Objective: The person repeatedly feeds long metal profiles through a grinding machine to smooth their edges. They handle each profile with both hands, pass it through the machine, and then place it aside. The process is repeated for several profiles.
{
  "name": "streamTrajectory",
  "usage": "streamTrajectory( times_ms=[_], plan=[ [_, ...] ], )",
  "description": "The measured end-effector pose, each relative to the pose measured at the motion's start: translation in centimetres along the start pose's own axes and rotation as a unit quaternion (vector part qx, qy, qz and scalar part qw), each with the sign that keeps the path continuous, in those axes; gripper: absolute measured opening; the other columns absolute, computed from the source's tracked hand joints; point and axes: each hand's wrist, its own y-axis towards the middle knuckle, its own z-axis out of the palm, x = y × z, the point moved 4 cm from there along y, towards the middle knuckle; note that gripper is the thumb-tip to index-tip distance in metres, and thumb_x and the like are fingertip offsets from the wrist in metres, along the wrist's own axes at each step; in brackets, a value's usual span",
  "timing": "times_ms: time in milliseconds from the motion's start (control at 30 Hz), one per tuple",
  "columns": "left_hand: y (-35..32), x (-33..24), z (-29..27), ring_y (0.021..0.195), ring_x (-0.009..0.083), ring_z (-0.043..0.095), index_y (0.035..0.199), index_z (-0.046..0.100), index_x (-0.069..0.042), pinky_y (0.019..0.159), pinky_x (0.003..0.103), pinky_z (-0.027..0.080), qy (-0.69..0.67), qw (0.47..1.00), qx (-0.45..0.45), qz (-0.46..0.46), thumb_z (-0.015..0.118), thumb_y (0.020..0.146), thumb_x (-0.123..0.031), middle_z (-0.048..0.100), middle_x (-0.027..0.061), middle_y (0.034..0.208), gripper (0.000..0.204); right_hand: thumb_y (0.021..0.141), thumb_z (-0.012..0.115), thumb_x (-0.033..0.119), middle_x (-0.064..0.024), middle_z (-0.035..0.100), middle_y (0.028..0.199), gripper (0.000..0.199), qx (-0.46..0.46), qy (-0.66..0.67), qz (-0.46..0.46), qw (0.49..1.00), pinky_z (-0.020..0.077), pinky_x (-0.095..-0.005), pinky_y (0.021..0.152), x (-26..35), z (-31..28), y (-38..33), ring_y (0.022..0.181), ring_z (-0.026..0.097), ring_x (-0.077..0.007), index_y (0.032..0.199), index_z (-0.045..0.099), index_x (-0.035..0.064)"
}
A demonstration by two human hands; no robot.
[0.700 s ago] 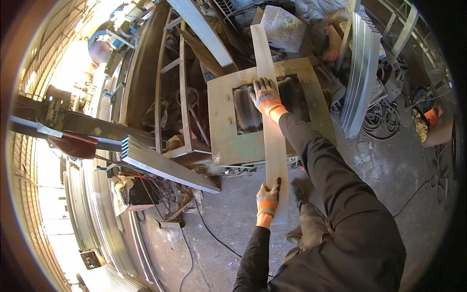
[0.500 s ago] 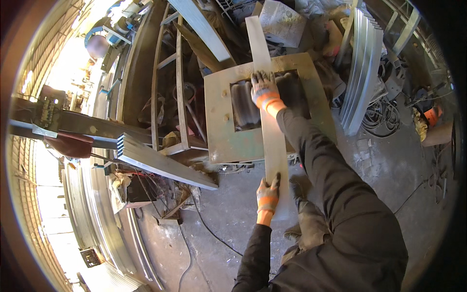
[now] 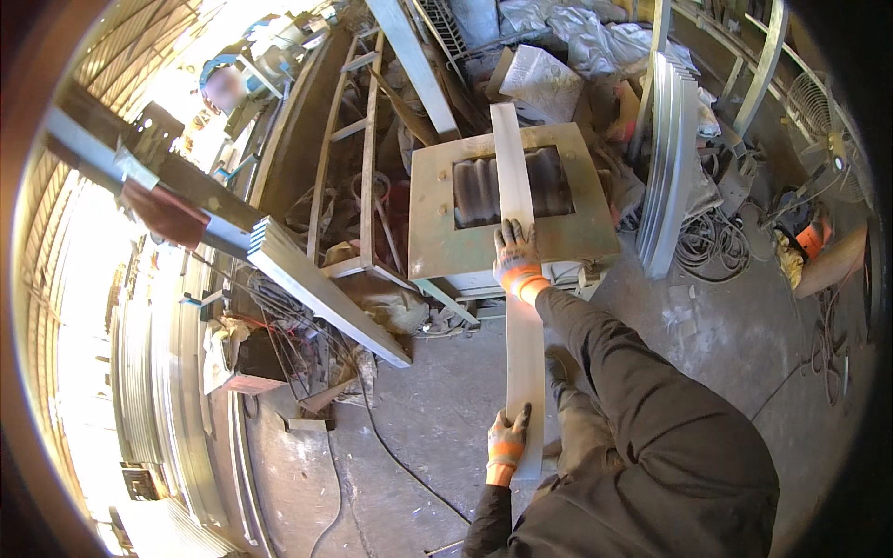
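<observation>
A long flat metal bar point(image 3: 525, 358) runs from near my body out over a box-shaped machine point(image 3: 431, 219). It crosses the rectangular opening in the machine's top, where dark ribbed, roller-like forms point(image 3: 476, 192) show. My right hand point(image 3: 517, 258), in a grey and orange glove, lies flat on the bar at the machine's near edge, fingers stretched out. Closer to me, my left hand point(image 3: 506, 441), gloved alike, is closed around the bar's left edge near its close end. The left thumb rests on top; the other fingers are partly hidden.
Ridged metal lengths point(image 3: 665, 167) lean upright on the right, near coiled cable point(image 3: 712, 232) and a fan point(image 3: 823, 130). On the left, a bundle of metal lengths point(image 3: 326, 288) slants beside a metal frame point(image 3: 367, 177). A cable point(image 3: 395, 453) crosses the floor. Another person point(image 3: 223, 86) is far left.
The bar has come back toward me, along with both hands. My right hand has gone from over the machine's opening to its near edge. The whole view has also shifted a little.
</observation>
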Motion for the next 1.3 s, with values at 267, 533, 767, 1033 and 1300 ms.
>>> streamTrajectory(
  times_ms=[267, 533, 767, 1033, 1300],
  plan=[
    [-14.8, 13.7, -4.9, 0.109, 0.0442, 0.081, 0.122, 0.078, -0.003, 0.095, 0.050, 0.062, 0.063, 0.998, -0.015, -0.017, 0.080, 0.100, -0.066, 0.084, 0.0265, 0.113, 0.067, 0.104, 0.061, 0.039, -0.0238, 0.032, 0.187, 0.076, -0.006, -0.019, -0.015, 1.000, 0.0129, -0.0750, 0.137, 8.4, -1.4, -18.4, 0.173, 0.029, -0.0398, 0.172, 0.050, 0.0047],
    [-27.4, 22.9, -9.7, 0.111, 0.0439, 0.080, 0.124, 0.079, -0.005, 0.098, 0.052, 0.061, 0.057, 0.997, -0.023, -0.046, 0.079, 0.097, -0.070, 0.084, 0.0253, 0.115, 0.071, 0.102, 0.066, 0.042, -0.0268, 0.028, 0.187, 0.082, 0.011, 0.052, -0.034, 0.998, 0.0137, -0.0771, 0.136, 14.5, -1.8, -32.2, 0.173, 0.026, -0.0460, 0.173, 0.047, 0.0060],
    [-35.7, 26.9, -17.2, 0.115, 0.0472, 0.079, 0.125, 0.080, -0.007, 0.100, 0.055, 0.061, 0.198, 0.975, -0.085, -0.055, 0.072, 0.094, -0.084, 0.083, 0.0278, 0.113, 0.084, 0.097, 0.083, 0.058, -0.0304, 0.055, 0.165, 0.095, 0.010, 0.396, 0.127, 0.909, 0.0418, -0.0544, 0.130, 9.0, 5.1, -36.3, 0.149, 0.058, -0.0439, 0.165, 0.050, 0.0005],
    [-39.6, 31.7, -21.1, 0.117, 0.0407, 0.080, 0.131, 0.081, -0.011, 0.102, 0.050, 0.061, 0.159, 0.981, -0.035, -0.103, 0.082, 0.092, -0.076, 0.085, 0.0210, 0.115, 0.076, 0.095, 0.073, 0.012, -0.0279, 0.072, 0.144, 0.058, 0.043, 0.428, -0.144, 0.891, 0.0577, -0.0483, 0.112, 8.1, 12.0, -37.4, 0.130, 0.071, -0.0467, 0.152, 0.066, 0.0070],
    [-20.2, 18.5, -28.9, 0.148, 0.0506, 0.058, 0.161, 0.054, 0.003, 0.124, 0.053, 0.050, 0.176, 0.962, -0.188, 0.085, 0.090, 0.090, -0.062, 0.060, 0.0333, 0.158, 0.103, 0.099, 0.088, 0.010, -0.0064, 0.082, 0.125, 0.036, 0.238, 0.880, 0.207, 0.355, 0.0634, -0.0450, 0.104, 26.0, 6.4, -32.5, 0.116, 0.077, -0.0239, 0.133, 0.077, 0.0091]
  ],
)
